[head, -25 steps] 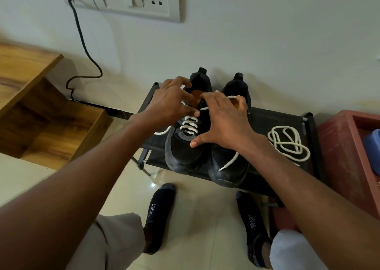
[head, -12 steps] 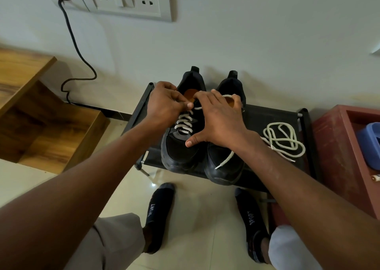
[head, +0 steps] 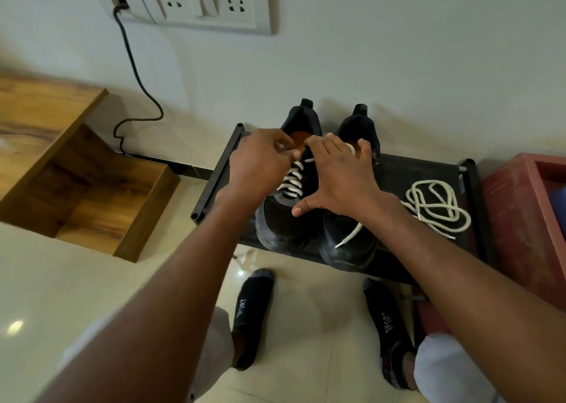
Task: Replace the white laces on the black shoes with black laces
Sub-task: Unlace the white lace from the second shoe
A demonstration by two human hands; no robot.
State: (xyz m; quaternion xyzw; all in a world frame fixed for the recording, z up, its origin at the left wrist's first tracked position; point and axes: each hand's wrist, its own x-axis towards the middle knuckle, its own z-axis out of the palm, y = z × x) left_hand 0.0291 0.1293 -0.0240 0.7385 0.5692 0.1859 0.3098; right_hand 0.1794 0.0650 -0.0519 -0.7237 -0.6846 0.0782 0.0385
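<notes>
Home interior: tiled floor [head: 76, 280], wall socket panel [head: 208, 2], low shoe rack [head: 214, 182], wooden furniture [head: 61, 157].

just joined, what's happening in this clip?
A person is working on a pair of black shoes on a low black rack. The left hand pinches the white lace at the top of the left shoe; the right hand rests spread across both. A loose white lace lies beside them.

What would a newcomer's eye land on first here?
Two black shoes side by side on a low black rack, with the left hand pinching the white lace of the left-side shoe and the right hand spread over both. A loose white lace lies coiled on the rack's right end.
</notes>
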